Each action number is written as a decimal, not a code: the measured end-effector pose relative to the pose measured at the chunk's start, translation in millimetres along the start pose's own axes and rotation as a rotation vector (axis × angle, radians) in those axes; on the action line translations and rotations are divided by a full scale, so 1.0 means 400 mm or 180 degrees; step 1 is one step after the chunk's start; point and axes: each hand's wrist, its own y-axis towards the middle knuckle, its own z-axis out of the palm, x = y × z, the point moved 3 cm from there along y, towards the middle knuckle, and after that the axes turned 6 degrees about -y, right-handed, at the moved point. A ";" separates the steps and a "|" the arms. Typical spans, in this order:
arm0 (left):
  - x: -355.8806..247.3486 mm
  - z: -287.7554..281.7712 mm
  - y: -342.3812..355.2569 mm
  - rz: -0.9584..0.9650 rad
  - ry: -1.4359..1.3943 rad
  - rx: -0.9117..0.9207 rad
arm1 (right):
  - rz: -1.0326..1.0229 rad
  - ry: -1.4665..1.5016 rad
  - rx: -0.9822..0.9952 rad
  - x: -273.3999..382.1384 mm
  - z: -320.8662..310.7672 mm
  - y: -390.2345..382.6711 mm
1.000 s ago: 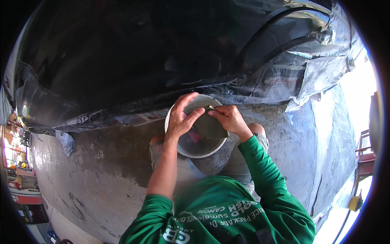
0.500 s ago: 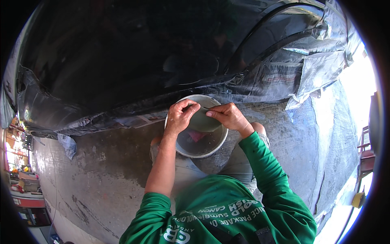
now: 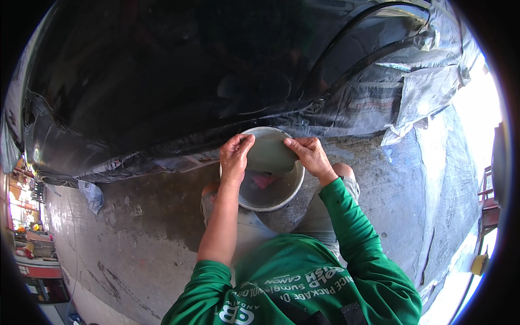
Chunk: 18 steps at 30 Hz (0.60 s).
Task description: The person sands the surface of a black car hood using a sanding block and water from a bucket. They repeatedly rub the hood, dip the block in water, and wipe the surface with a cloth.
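A grey-green sheet that looks like sandpaper (image 3: pixel 272 155) is stretched out above a pale round bucket (image 3: pixel 299 187). My left hand (image 3: pixel 235 157) pinches its left edge between thumb and fingers. On the opposite edge, my right hand (image 3: pixel 312 154) grips it the same way, thumb on top. Beneath the sheet, a pink piece (image 3: pixel 262 180) shows inside the bucket, in what looks like cloudy water. The bucket stands on the floor between my knees, its far part partly covered by the sheet and hands.
A large glossy black vehicle panel (image 3: pixel 162 70) rises just beyond the bucket, with masking sheets (image 3: pixel 374 103) along its lower edge and around the arch at right. The concrete floor (image 3: pixel 146 216) has a dark wet patch. Shelves with assorted items (image 3: pixel 38 244) stand far left.
My hands have moved apart, and the sandpaper, bent between them before, is now spread wider and flatter over the bucket.
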 end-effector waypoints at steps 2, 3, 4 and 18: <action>-0.011 0.031 -0.017 0.0897 0.1604 -0.0509 | 0.0043 0.0571 -0.0139 -0.020 0.016 0.005; -0.028 0.053 -0.030 0.1346 0.2401 -0.0761 | 0.0197 0.0576 -0.0192 -0.024 0.018 0.005; -0.049 0.070 -0.041 0.1659 0.2651 -0.0644 | 0.0337 0.0581 -0.0247 -0.023 0.019 0.007; -0.054 0.152 -0.105 0.0852 0.2567 0.0735 | 0.0160 -0.0010 0.0039 0.012 0.011 -0.020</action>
